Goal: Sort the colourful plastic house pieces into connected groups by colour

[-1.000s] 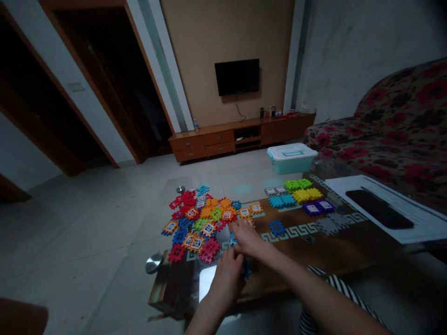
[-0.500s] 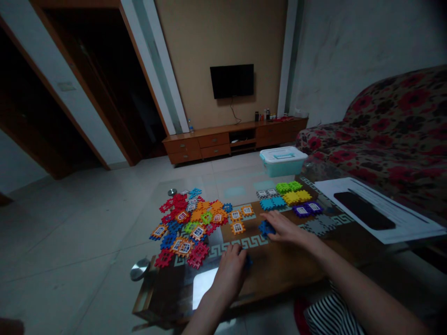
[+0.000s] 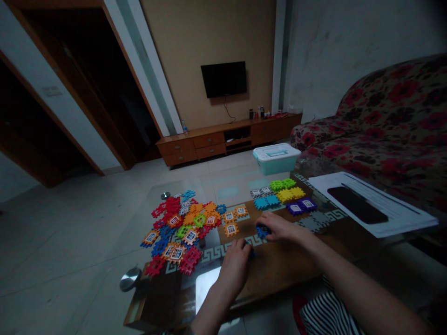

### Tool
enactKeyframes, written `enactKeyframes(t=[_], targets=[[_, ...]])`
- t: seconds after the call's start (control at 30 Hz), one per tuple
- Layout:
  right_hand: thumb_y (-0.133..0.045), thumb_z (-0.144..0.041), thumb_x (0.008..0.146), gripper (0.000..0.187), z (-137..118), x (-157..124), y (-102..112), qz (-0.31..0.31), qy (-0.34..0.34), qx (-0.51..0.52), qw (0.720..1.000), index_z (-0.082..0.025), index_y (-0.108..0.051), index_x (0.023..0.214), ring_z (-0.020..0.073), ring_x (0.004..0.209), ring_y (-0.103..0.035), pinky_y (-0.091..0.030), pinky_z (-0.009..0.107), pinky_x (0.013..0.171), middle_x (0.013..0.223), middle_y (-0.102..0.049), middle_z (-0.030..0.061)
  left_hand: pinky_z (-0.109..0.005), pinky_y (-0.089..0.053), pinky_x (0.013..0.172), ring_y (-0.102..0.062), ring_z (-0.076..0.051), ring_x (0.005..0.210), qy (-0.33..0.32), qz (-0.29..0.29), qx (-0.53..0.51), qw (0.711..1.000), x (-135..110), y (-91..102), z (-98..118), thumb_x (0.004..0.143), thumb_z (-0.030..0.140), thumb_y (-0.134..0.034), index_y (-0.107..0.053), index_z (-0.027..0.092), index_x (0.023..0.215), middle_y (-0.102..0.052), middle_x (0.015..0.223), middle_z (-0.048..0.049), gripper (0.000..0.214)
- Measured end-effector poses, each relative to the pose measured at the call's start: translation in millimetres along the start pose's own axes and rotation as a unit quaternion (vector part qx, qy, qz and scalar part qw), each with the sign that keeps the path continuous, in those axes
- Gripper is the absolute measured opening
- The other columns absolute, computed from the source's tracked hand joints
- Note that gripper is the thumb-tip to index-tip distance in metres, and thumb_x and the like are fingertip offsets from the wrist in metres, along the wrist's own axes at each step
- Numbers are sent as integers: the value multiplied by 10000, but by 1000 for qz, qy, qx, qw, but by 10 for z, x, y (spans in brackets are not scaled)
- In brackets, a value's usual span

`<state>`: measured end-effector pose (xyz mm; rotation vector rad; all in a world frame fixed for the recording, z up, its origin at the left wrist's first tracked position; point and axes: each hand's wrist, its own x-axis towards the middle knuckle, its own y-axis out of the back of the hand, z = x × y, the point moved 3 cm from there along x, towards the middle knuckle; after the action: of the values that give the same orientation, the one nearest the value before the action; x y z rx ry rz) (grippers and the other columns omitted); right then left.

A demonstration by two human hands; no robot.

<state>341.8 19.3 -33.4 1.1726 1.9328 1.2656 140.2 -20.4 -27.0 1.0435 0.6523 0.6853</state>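
My right hand (image 3: 278, 226) is closed on a dark blue interlocking block (image 3: 263, 231), its fingers over the top and right side. To the left and nearer to me, my left hand (image 3: 237, 260) holds another blue interlocking block (image 3: 252, 251), mostly hidden behind the fingers. The two blue blocks are close but look apart, low over the glass table. Just beyond them lie several orange blocks with white window inserts (image 3: 231, 228). Left of these spreads a mixed pile of red, blue, orange and green blocks (image 3: 190, 217).
Behind my right hand sit paired blocks: yellow (image 3: 291, 194), light blue (image 3: 267, 201), green (image 3: 282, 184), purple (image 3: 301, 206), and grey blocks (image 3: 316, 221). A lidded teal box (image 3: 277, 160) stands at the back. Papers (image 3: 405, 214) with a black phone (image 3: 356, 205) lie right.
My left hand has moved right and slightly away from me, bringing its blue block nearer the one in my right hand. The whole view has shifted a little.
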Motion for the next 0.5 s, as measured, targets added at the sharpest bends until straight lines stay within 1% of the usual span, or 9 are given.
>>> enactKeyframes(t=[0.1, 0.23, 0.37, 0.5], targets=[[-684, -152, 683, 390, 101, -43, 58, -6, -49, -37, 998, -156, -615, 1068, 252, 994, -535, -405, 321, 863, 1060, -593, 117, -370, -375, 993, -453, -248, 1172, -4, -1, 23, 1000, -1, -5, 4, 800, 51, -414, -570, 184, 1166, -531, 1280, -93, 420], [-649, -140, 690, 425, 328, -131, 122, 1, -114, -81, 990, -138, -607, 1114, 268, 1002, -536, -392, 313, 833, 1080, -596, 142, -376, -393, 977, -465, -253, 1167, -4, 4, 44, 999, -17, 14, 24, 829, 73, -417, -565, 197, 1177, -530, 1283, -86, 398], [-617, -118, 708, 478, 506, -188, 132, 11, -122, -81, 989, -146, -596, 1185, 272, 1064, -523, -370, 314, 865, 1150, -596, 147, -393, -400, 973, -473, -263, 1162, -3, 2, 49, 999, -33, 27, 48, 855, 91, -394, -565, 189, 1181, -538, 1266, -96, 381], [-622, -136, 718, 466, 566, -197, 129, 22, -130, -97, 987, -191, -613, 1181, 287, 1104, -501, -346, 333, 875, 1194, -606, 121, -397, -405, 962, -471, -265, 1158, -8, 7, 62, 998, -36, -1, 31, 829, 63, -394, -551, 196, 1203, -533, 1271, -91, 426]])
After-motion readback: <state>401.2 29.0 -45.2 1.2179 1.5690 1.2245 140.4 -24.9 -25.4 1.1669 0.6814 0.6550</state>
